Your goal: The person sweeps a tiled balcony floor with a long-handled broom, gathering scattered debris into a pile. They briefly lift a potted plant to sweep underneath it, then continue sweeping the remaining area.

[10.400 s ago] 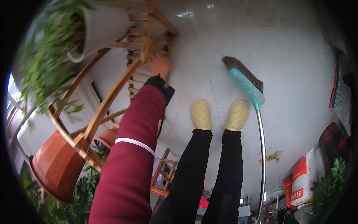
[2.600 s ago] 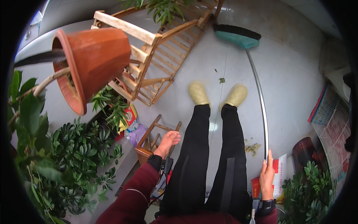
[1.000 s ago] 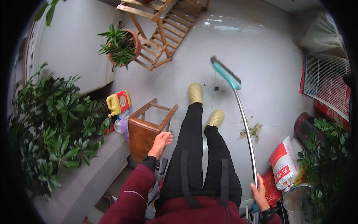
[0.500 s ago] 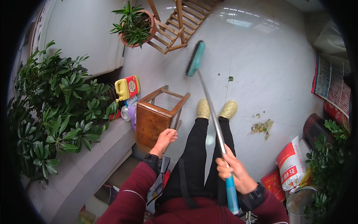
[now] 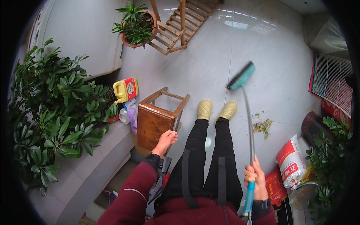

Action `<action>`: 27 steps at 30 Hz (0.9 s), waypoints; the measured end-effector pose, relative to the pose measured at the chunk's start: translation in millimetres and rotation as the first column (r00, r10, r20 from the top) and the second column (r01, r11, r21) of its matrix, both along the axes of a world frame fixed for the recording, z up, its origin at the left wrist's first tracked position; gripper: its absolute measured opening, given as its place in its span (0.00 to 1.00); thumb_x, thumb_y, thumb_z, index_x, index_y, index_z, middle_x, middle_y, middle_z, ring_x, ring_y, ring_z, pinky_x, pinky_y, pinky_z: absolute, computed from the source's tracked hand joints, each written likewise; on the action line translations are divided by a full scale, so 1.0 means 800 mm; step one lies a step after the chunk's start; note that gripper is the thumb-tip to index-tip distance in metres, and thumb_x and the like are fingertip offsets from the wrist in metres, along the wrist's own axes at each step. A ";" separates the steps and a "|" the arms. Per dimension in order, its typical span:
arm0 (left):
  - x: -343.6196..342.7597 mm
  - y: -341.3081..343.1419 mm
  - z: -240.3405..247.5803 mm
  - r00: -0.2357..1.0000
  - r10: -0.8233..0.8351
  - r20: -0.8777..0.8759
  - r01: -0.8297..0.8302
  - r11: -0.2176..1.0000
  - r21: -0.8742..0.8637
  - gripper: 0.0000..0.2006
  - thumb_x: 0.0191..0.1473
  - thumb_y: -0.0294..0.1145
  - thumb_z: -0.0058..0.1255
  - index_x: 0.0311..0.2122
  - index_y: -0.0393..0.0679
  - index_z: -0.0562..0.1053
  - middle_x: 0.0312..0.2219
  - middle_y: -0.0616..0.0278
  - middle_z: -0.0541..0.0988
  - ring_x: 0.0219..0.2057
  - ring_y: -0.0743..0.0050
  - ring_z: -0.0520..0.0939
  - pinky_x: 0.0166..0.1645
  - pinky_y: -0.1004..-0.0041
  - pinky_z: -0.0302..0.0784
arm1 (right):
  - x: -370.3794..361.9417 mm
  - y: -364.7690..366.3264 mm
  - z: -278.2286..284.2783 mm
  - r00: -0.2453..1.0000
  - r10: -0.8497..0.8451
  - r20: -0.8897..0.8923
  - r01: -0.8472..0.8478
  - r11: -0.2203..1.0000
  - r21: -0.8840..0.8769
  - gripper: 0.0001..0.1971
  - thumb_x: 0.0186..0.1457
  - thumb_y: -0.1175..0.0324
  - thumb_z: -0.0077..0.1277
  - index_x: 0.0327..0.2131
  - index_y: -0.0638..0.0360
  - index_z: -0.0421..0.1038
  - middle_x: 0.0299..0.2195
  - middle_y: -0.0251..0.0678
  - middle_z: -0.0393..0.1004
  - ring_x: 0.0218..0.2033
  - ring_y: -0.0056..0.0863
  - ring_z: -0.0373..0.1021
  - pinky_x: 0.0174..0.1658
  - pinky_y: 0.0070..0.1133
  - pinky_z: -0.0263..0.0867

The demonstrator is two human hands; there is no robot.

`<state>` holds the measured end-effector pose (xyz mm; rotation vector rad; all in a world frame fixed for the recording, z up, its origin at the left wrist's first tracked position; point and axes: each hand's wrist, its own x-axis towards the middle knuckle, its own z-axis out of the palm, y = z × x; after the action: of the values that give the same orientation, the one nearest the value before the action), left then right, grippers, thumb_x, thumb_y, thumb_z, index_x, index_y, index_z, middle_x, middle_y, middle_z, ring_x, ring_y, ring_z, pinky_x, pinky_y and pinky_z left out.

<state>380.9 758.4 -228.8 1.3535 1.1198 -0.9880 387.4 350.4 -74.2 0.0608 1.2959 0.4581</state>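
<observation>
My right hand [image 5: 256, 176] is wrapped round the handle of a broom [image 5: 249, 127], on its grey metal shaft just above the blue grip. The broom's teal head [image 5: 243, 77] with dark bristles is over the floor ahead and right of my feet. A pile of dry leaf scraps [image 5: 263, 128] lies on the floor right of the shaft, with smaller bits beside it. My left hand [image 5: 167, 141] hangs with its fingers curled together and nothing visible in them, in front of the brown wooden stool [image 5: 155, 125], which is tipped on its side.
At left, a leafy plant [image 5: 67, 123] overhangs a tiled ledge [image 5: 88, 165], near a yellow jug [image 5: 125, 90]. A potted aloe [image 5: 138, 28] stands by a slatted wooden rack [image 5: 180, 26]. To the right are a red-and-white sack [image 5: 290, 161], a wire rack [image 5: 333, 78] and another plant [image 5: 330, 150].
The broom head has swung right and nearer to me, over where a small leaf bit lay. My right hand has moved right with the handle; my left hand has barely moved.
</observation>
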 end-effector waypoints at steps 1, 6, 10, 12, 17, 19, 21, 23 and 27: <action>-0.004 -0.003 -0.001 1.000 -0.002 -0.004 0.002 1.000 -0.003 0.10 0.58 0.33 0.39 0.40 0.42 0.70 0.34 0.64 0.75 0.34 0.80 0.76 0.39 0.79 0.72 | -0.005 -0.005 0.019 0.999 0.053 -0.009 -0.053 0.998 -0.039 0.18 0.62 0.69 0.30 0.53 0.31 0.55 0.20 0.29 0.54 0.12 0.12 0.50 0.13 0.10 0.51; -0.019 -0.011 -0.010 1.000 -0.025 -0.015 0.024 0.998 -0.055 0.10 0.58 0.34 0.40 0.39 0.42 0.70 0.34 0.65 0.75 0.33 0.80 0.76 0.38 0.80 0.71 | -0.011 0.004 0.087 0.968 0.236 -0.081 -0.239 0.971 -0.021 0.24 0.61 0.70 0.30 0.57 0.26 0.45 0.19 0.30 0.54 0.12 0.12 0.49 0.14 0.11 0.50; -0.023 -0.008 -0.007 0.999 -0.041 -0.029 0.040 0.998 -0.056 0.10 0.58 0.34 0.40 0.40 0.42 0.70 0.35 0.65 0.75 0.33 0.80 0.75 0.38 0.80 0.71 | 0.025 0.040 0.068 0.763 0.641 0.085 -0.646 0.763 0.040 0.29 0.59 0.73 0.33 0.60 0.30 0.39 0.19 0.29 0.54 0.13 0.13 0.48 0.15 0.11 0.47; -0.025 -0.003 -0.001 0.999 -0.030 -0.028 0.029 0.998 -0.049 0.10 0.58 0.34 0.40 0.40 0.42 0.70 0.35 0.65 0.75 0.34 0.80 0.75 0.39 0.80 0.70 | 0.049 0.073 0.039 0.612 0.758 0.226 -0.782 0.622 0.034 0.29 0.59 0.73 0.35 0.60 0.35 0.40 0.20 0.27 0.54 0.14 0.12 0.48 0.15 0.12 0.48; -0.029 0.026 0.012 1.000 0.000 -0.020 0.000 1.000 -0.015 0.11 0.58 0.34 0.39 0.41 0.42 0.69 0.36 0.64 0.75 0.34 0.80 0.75 0.39 0.79 0.71 | 0.091 0.185 -0.048 0.541 0.739 0.402 -0.825 0.559 0.082 0.29 0.57 0.73 0.39 0.60 0.39 0.42 0.19 0.26 0.55 0.13 0.12 0.50 0.15 0.13 0.50; -0.033 0.039 0.013 0.999 0.027 -0.040 -0.027 1.000 0.015 0.10 0.58 0.34 0.39 0.41 0.42 0.69 0.36 0.64 0.75 0.35 0.80 0.75 0.40 0.79 0.71 | 0.099 0.235 -0.079 0.570 0.701 0.429 -0.800 0.591 0.099 0.29 0.56 0.74 0.39 0.59 0.40 0.43 0.19 0.28 0.57 0.13 0.12 0.51 0.15 0.13 0.51; -0.037 0.048 0.013 0.998 0.055 -0.027 -0.055 0.998 0.010 0.10 0.58 0.34 0.39 0.41 0.42 0.69 0.36 0.64 0.75 0.34 0.79 0.76 0.39 0.79 0.71 | 0.106 0.275 -0.105 0.654 0.657 0.375 -0.737 0.666 0.119 0.25 0.56 0.74 0.41 0.56 0.45 0.48 0.20 0.28 0.58 0.14 0.12 0.52 0.15 0.11 0.51; -0.038 0.053 0.012 0.998 0.059 -0.024 -0.059 0.998 0.014 0.10 0.58 0.34 0.39 0.41 0.43 0.70 0.35 0.64 0.75 0.34 0.79 0.76 0.39 0.78 0.71 | 0.114 0.291 -0.126 0.787 0.542 0.296 -0.605 0.771 0.198 0.24 0.56 0.74 0.42 0.54 0.45 0.50 0.20 0.30 0.59 0.14 0.13 0.53 0.15 0.11 0.52; -0.029 0.050 0.008 0.999 0.037 0.000 -0.037 0.999 -0.014 0.10 0.58 0.34 0.39 0.40 0.43 0.70 0.35 0.64 0.75 0.33 0.79 0.76 0.39 0.78 0.71 | 0.100 0.260 -0.117 0.868 0.430 0.251 -0.485 0.841 0.239 0.21 0.57 0.74 0.41 0.53 0.42 0.52 0.21 0.32 0.61 0.15 0.13 0.53 0.16 0.10 0.52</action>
<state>357.8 798.7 -222.3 1.3173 1.1317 -0.9674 467.3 558.7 -168.1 -0.0470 1.0393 1.0501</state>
